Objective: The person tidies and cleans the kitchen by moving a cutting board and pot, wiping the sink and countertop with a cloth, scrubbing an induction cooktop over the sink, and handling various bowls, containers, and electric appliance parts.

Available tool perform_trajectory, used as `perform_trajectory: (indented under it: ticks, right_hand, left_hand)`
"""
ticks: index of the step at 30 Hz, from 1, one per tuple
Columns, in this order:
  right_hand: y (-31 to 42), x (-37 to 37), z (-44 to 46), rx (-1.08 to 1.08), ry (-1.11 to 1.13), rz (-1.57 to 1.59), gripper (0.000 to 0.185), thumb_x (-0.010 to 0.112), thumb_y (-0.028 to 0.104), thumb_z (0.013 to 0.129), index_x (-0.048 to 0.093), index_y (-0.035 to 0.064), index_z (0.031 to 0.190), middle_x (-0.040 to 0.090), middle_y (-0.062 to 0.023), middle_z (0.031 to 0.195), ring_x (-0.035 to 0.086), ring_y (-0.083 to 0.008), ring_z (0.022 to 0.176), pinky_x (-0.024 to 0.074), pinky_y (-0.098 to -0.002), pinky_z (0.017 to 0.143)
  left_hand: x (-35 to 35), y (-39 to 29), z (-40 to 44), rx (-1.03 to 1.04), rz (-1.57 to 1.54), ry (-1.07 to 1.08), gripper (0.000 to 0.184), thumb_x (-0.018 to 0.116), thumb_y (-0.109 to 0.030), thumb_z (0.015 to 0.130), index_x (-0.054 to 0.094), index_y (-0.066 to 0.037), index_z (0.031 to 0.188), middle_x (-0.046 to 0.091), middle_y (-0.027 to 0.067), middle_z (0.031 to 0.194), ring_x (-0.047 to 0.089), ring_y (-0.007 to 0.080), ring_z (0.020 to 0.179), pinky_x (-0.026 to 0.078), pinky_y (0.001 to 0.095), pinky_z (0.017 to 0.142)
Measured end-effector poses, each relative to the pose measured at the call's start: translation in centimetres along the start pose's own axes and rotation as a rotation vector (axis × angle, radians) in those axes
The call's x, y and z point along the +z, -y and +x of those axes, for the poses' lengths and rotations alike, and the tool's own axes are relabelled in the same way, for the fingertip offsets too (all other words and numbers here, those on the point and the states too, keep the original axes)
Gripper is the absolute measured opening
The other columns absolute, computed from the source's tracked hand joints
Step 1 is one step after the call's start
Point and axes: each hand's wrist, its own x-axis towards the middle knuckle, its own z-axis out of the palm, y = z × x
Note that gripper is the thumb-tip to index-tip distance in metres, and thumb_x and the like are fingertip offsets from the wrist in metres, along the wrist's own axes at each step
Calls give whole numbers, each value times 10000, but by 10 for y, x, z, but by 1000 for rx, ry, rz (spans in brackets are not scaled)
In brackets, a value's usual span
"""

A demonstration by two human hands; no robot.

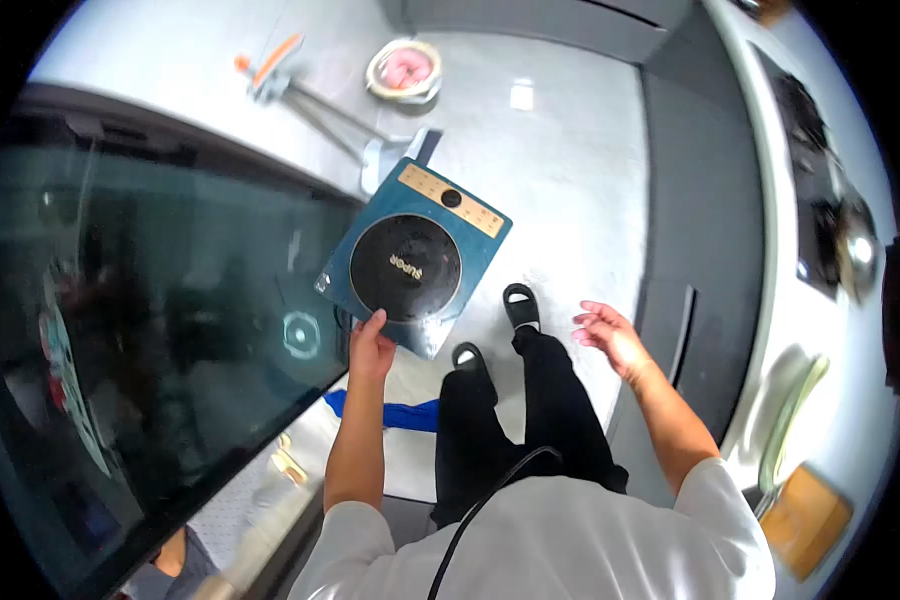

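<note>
My left hand (371, 352) grips the near edge of a portable induction cooker (407, 268), its thumb on top and the other fingers mostly hidden underneath. The cooker is a flat, dark teal slab with a round black heating zone, a gold control strip and a black knob at the far end. It is held up over the floor, beside a large dark glossy panel. My right hand (613, 340) hangs in the air to the right, fingers apart and holding nothing. A grey cabinet front is the nearest thing to it.
On the pale floor (560, 150) stand a lined bin (404, 72) with pink contents and a mop-like tool (320, 115) with an orange handle. The dark glossy panel (190, 270) borders the left. Grey cabinets (705, 200) and a stove (815, 180) line the right. Blue cloth (410, 415) lies low left.
</note>
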Motion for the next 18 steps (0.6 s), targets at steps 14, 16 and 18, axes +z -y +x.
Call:
perform_trajectory:
  ticks: [14, 16, 18]
  right_hand:
    - [-35, 37, -409, -861, -89, 584, 693, 545, 86, 802, 388, 14, 1473, 537, -121, 1397, 578, -225, 1200, 434, -401, 1038]
    - [0, 67, -474, -886, -80, 698, 664, 560, 91, 808, 409, 28, 1451, 538, -111, 1399, 570, -228, 1219, 429, -416, 1047]
    - [-32, 57, -516, -988, -86, 805, 620, 570, 88, 838, 420, 41, 1438, 543, -105, 1393, 567, -225, 1224, 430, -415, 1049]
  left_hand:
    - [260, -30, -343, -400, 302, 838, 499, 601, -72, 960, 465, -28, 1438, 579, 106, 1403, 567, 256, 1276, 438, 455, 1108]
    - [312, -77, -380, -547, 345, 849, 492, 598, -69, 963, 464, -14, 1432, 582, 112, 1399, 577, 256, 1265, 453, 440, 1098]
    - [324, -47, -407, -656, 390, 920, 487, 604, -73, 963, 467, -13, 1427, 583, 118, 1395, 582, 260, 1260, 461, 442, 1093]
